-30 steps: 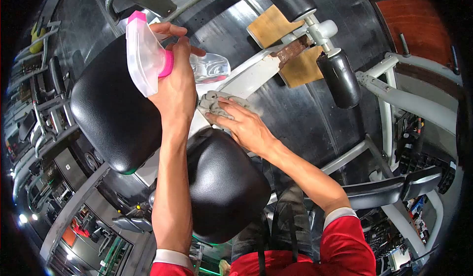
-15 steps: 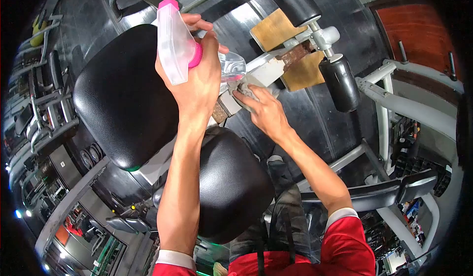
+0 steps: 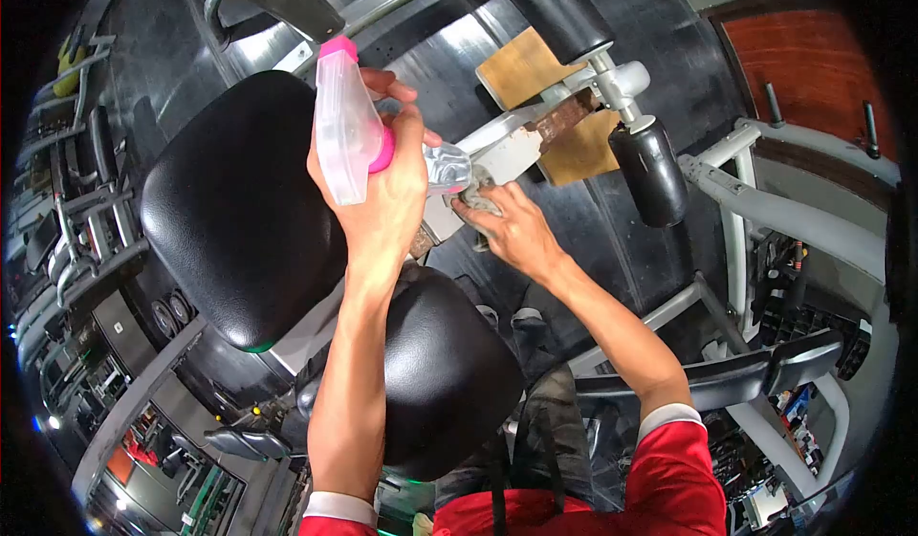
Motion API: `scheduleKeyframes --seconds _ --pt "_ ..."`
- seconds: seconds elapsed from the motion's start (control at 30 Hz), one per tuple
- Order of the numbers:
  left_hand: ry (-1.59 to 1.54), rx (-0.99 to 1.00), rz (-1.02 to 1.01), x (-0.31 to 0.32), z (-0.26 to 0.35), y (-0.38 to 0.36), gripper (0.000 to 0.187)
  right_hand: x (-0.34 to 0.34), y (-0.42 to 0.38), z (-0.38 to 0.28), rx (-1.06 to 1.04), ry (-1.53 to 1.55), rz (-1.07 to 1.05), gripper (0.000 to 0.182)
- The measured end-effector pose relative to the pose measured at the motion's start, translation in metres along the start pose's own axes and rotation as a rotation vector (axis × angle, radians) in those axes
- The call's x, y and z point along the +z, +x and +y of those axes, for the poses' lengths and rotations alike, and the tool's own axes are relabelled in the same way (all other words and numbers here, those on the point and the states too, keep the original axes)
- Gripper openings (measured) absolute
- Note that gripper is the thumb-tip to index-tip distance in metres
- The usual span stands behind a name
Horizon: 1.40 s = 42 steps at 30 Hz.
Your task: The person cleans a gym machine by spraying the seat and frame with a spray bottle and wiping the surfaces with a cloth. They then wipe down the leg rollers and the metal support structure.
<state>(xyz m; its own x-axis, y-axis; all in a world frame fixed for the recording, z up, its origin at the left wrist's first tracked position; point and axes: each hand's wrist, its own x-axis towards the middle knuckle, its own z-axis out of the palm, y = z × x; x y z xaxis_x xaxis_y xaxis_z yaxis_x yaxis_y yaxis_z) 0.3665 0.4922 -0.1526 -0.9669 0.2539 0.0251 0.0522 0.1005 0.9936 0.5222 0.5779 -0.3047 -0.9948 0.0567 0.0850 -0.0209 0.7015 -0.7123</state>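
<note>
My left hand (image 3: 390, 173) is wrapped round a clear spray bottle (image 3: 342, 139) with a pink nozzle and collar, tipped so that its transparent body points to the right. In my right hand (image 3: 516, 225) is a crumpled grey cloth (image 3: 480, 192), pressed by the fingers against the white metal beam (image 3: 509, 156) of an exercise machine. The bottle's base end is close beside the cloth. Below and left of my hands are two black padded cushions, a larger pad (image 3: 244, 201) and a smaller seat (image 3: 445, 373).
Black foam rollers (image 3: 650, 173) and tan footplates (image 3: 526, 65) sit at the beam's far end. A grey frame (image 3: 803, 201) and a black bench (image 3: 712, 383) stand on the right. More gym equipment lines the left side.
The view has shifted slightly. Both hands stay at the beam, the cloth still pressed to it, and the bottle sits a little lower in view.
</note>
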Motion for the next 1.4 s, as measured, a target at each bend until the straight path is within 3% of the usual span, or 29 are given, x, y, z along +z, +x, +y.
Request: scheduleKeyframes --seconds 0.1,0.13,0.17,0.2,0.3,0.43,0.53,0.63,0.73,0.77,0.83,0.9,0.93,0.97,1.03,1.07,1.1,1.17,1.23,1.4 --pt "0.028 0.023 -0.010 0.000 -0.003 0.002 0.025 -0.005 0.006 0.050 0.038 -0.132 0.060 0.062" --pt "0.022 0.000 -0.008 0.000 -0.003 0.001 0.026 0.004 0.008 0.066 0.391 0.203 0.141 0.061" --pt "0.019 -0.030 -0.008 -0.001 -0.004 0.000 0.027 -0.011 0.014 0.084 0.307 -0.197 0.087 0.056" --pt "0.030 -0.042 -0.014 0.000 -0.002 0.000 0.028 -0.014 0.021 0.091 0.374 -0.178 0.210 0.051" --pt "-0.017 -0.040 0.012 0.000 -0.005 -0.001 0.027 0.001 0.021 0.066 0.413 -0.263 0.164 0.047" --pt "0.072 -0.084 -0.003 -0.002 0.002 0.000 0.021 0.018 0.003 -0.006 0.078 0.005 0.165 0.050" --pt "0.078 -0.068 -0.020 -0.003 -0.003 -0.002 0.025 0.002 0.004 0.007 0.053 -0.092 0.100 0.053" --pt "0.091 -0.134 -0.024 0.000 -0.003 -0.005 0.034 -0.003 0.009 0.054 0.444 -0.236 0.202 0.055" --pt "0.095 -0.117 -0.069 0.005 -0.006 -0.011 0.034 0.004 0.018 0.055 0.581 -0.197 0.240 0.052" --pt "0.081 -0.099 -0.084 0.007 -0.006 -0.015 0.034 0.006 0.018 0.047 0.507 -0.186 0.221 0.051" --pt "0.106 -0.071 -0.141 0.009 -0.003 -0.021 0.044 0.007 0.014 0.022 0.378 -0.071 0.193 0.047" --pt "0.196 0.054 -0.228 0.011 -0.009 -0.033 0.056 0.013 0.006 0.007 0.392 0.224 0.149 0.042" --pt "0.158 0.020 -0.262 0.011 -0.012 -0.041 0.062 0.019 -0.001 0.004 0.411 0.483 0.158 0.039" --pt "0.150 0.037 -0.290 0.011 -0.017 -0.047 0.062 0.023 -0.009 0.004 0.420 0.743 0.170 0.037" --pt "0.154 0.225 -0.473 0.010 -0.024 -0.060 0.049 0.018 -0.027 0.002 0.628 1.076 0.127 0.037" --pt "0.086 0.149 -0.513 0.013 -0.023 -0.069 0.043 0.011 -0.038 0.000 0.524 1.129 0.290 0.038" --pt "0.020 0.069 -0.548 0.017 -0.021 -0.079 0.037 0.010 -0.053 0.006 0.518 1.128 0.306 0.038" --pt "-0.127 0.012 -0.593 0.032 -0.017 -0.096 0.027 0.012 -0.091 0.023 0.742 1.164 0.541 0.039" --pt "-0.052 -0.080 -0.728 0.042 -0.023 -0.110 0.027 0.000 -0.126 0.033 0.861 1.126 0.702 0.039" --pt "-0.001 -0.332 -0.910 0.088 -0.044 -0.125 0.030 -0.029 -0.216 0.057 1.022 0.972 0.933 0.037"
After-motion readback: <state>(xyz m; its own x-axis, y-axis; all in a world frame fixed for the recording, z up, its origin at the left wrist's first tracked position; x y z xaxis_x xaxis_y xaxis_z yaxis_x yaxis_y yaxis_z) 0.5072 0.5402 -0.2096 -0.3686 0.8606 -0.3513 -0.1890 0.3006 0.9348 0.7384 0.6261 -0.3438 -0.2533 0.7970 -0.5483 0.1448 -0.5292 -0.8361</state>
